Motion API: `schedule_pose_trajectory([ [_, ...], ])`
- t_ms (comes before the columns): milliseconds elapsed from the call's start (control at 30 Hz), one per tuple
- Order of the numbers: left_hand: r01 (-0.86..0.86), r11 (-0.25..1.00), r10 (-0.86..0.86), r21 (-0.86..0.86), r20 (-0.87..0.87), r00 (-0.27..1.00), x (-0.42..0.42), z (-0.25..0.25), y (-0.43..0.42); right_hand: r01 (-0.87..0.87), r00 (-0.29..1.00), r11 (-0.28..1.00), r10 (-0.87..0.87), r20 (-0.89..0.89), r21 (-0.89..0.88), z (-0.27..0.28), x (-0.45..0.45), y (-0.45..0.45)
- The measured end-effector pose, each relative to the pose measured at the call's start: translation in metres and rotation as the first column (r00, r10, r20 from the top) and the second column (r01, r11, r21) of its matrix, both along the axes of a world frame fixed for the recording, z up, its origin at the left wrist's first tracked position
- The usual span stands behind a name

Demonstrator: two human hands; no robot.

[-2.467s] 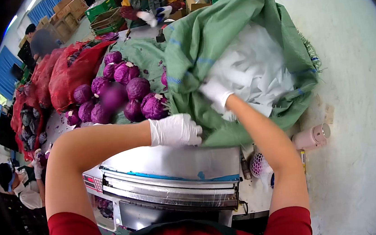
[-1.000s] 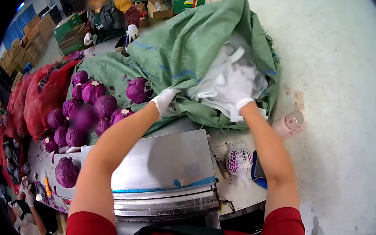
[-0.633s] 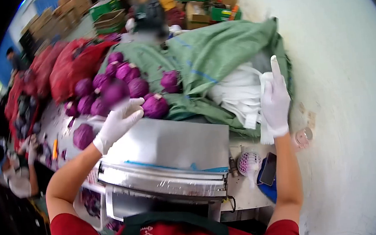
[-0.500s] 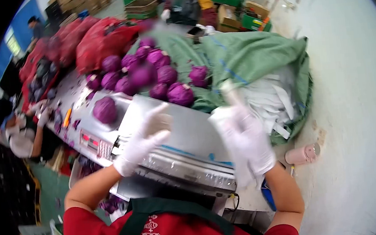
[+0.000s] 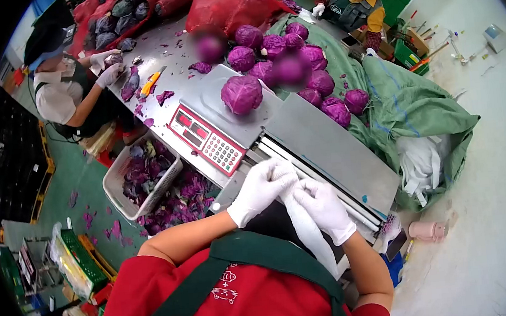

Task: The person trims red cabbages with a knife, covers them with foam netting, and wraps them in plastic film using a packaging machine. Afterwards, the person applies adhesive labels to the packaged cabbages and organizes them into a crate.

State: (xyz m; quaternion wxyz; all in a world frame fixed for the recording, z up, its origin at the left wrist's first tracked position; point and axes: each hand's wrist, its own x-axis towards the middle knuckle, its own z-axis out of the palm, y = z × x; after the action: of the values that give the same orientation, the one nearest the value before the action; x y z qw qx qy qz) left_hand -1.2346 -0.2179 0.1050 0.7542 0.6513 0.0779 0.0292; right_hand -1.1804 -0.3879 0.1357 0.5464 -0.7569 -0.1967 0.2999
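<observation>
Both of my hands wear white gloves and are close together in front of my chest, over the near edge of the metal wrapping machine [image 5: 334, 150]. My left hand [image 5: 263, 188] pinches the upper end of a long white strip [image 5: 310, 231], which looks like a flattened foam sleeve. Beside it, my right hand [image 5: 325, 207] has its fingers closed on the same end. The strip's lower part hangs down toward my apron. A red cabbage [image 5: 241, 94] sits on the scale [image 5: 207, 139] to the left of the machine.
Several red cabbages [image 5: 274, 45] lie behind the machine. A green sack [image 5: 424, 99] holds more white strips [image 5: 419, 166] at right. At left, a co-worker [image 5: 70, 93] handles a cabbage near an orange knife [image 5: 151, 82]. Below is a basket [image 5: 124, 198] of leaves. Another person [image 5: 354, 5] stands behind.
My hands were apart and raised, the right with white material hanging from it. They have come together on the white strip. The view has turned left and down.
</observation>
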Motion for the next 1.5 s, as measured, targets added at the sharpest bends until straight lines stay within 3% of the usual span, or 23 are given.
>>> schedule_pose_trajectory([
  [100, -0.188, 0.970, 0.133, 0.154, 0.313, 0.941, 0.003, 0.000, 0.044, 0.026, 0.999, 0.997, -0.024, 0.034, -0.070, 0.018, -0.002, 0.046],
  [133, -0.104, 0.967, 0.149, -0.232, 0.188, 0.971, 0.004, -0.003, 0.051, -0.051, 0.994, 0.987, 0.064, 0.086, -0.152, 0.017, -0.001, 0.062],
  [167, -0.023, 0.993, 0.032, -0.118, 0.074, 0.997, -0.001, 0.014, 0.072, -0.126, 0.979, 0.962, 0.159, 0.125, -0.241, 0.015, 0.000, 0.076],
  [300, -0.058, 0.995, 0.067, -0.076, 0.130, 0.989, 0.008, 0.008, 0.121, 0.032, 0.998, 0.999, -0.029, 0.059, -0.042, 0.002, -0.002, 0.130],
  [433, -0.174, 0.854, 0.194, -0.491, -0.009, 0.981, 0.019, 0.002, 0.150, 0.212, 0.928, 0.914, -0.077, -0.365, 0.346, -0.008, -0.002, 0.150],
  [500, -0.035, 0.833, 0.060, -0.552, 0.027, 0.998, 0.022, -0.010, 0.160, 0.262, 0.965, 0.874, -0.227, -0.133, 0.408, -0.003, -0.010, 0.175],
  [567, -0.024, 0.894, 0.012, -0.448, -0.029, 0.999, 0.017, -0.012, 0.147, 0.140, 0.919, 0.917, -0.262, 0.296, 0.374, -0.019, -0.013, 0.188],
  [600, -0.057, 0.900, 0.084, -0.432, 0.043, 0.996, 0.017, -0.012, 0.142, 0.159, 0.943, 0.918, -0.251, 0.219, 0.363, -0.025, -0.014, 0.189],
  [700, -0.400, 0.882, 0.241, 0.247, 0.494, 0.835, 0.018, -0.014, 0.145, 0.349, 0.935, 0.803, -0.263, -0.238, 0.483, -0.026, -0.025, 0.191],
  [733, -0.398, 0.883, 0.238, 0.247, 0.495, 0.835, 0.016, -0.014, 0.143, 0.390, 0.917, 0.799, -0.295, -0.268, 0.458, -0.029, -0.026, 0.188],
  [800, -0.245, 0.916, 0.311, -0.318, 0.176, 0.934, 0.010, -0.005, 0.137, 0.419, 0.901, 0.822, -0.326, -0.285, 0.386, -0.030, -0.026, 0.180],
  [833, -0.255, 0.880, 0.324, -0.402, 0.114, 0.939, 0.015, -0.005, 0.136, 0.414, 0.904, 0.822, -0.323, -0.279, 0.391, -0.033, -0.025, 0.176],
  [867, -0.260, 0.964, 0.231, 0.052, 0.314, 0.921, 0.013, 0.001, 0.138, 0.395, 0.918, 0.830, -0.365, -0.153, 0.393, -0.038, -0.023, 0.171],
  [900, -0.293, 0.820, 0.056, 0.491, 0.441, 0.896, 0.010, 0.008, 0.142, 0.379, 0.915, 0.838, -0.402, -0.025, 0.393, -0.040, -0.021, 0.167],
  [933, 0.027, 0.986, -0.064, 0.163, 0.222, 0.973, 0.006, 0.007, 0.146, 0.365, 0.910, 0.850, -0.412, 0.047, 0.381, -0.038, -0.019, 0.157],
  [1000, 0.348, 0.787, -0.421, -0.509, -0.031, 0.906, 0.007, -0.004, 0.132, 0.516, 0.855, 0.676, -0.369, -0.364, 0.526, -0.021, -0.009, 0.133],
  [1033, 0.371, 0.726, -0.520, -0.579, -0.110, 0.847, -0.001, -0.015, 0.125, 0.578, 0.810, 0.488, -0.248, -0.531, 0.654, -0.020, 0.001, 0.118],
  [1100, 0.406, 0.731, -0.625, -0.549, -0.300, 0.721, -0.030, -0.038, 0.126, 0.646, 0.740, 0.554, -0.284, -0.610, 0.525, 0.007, 0.011, 0.092],
  [1167, 0.420, 0.874, -0.484, -0.244, -0.370, 0.793, -0.027, -0.041, 0.141, 0.281, 0.943, 0.914, -0.205, -0.263, 0.292, -0.003, 0.011, 0.079],
  [1233, -0.084, 0.993, 0.068, -0.080, -0.185, 0.980, -0.013, -0.023, 0.135, -0.155, 0.987, 0.946, 0.161, -0.004, -0.286, -0.004, 0.019, 0.076],
  [1267, -0.351, 0.928, 0.338, -0.126, -0.118, 0.934, -0.003, -0.017, 0.141, -0.139, 0.965, 0.918, 0.210, 0.157, -0.371, -0.014, 0.031, 0.073],
  [1367, -0.570, 0.782, 0.568, 0.253, 0.086, 0.818, 0.044, -0.077, 0.189, 0.178, 0.733, 0.917, 0.118, 0.670, -0.357, -0.037, 0.101, 0.095],
  [1500, -0.578, 0.638, 0.631, 0.509, 0.085, 0.771, 0.106, -0.080, 0.235, 0.354, 0.694, 0.805, 0.116, 0.711, -0.476, -0.015, 0.179, 0.173],
])
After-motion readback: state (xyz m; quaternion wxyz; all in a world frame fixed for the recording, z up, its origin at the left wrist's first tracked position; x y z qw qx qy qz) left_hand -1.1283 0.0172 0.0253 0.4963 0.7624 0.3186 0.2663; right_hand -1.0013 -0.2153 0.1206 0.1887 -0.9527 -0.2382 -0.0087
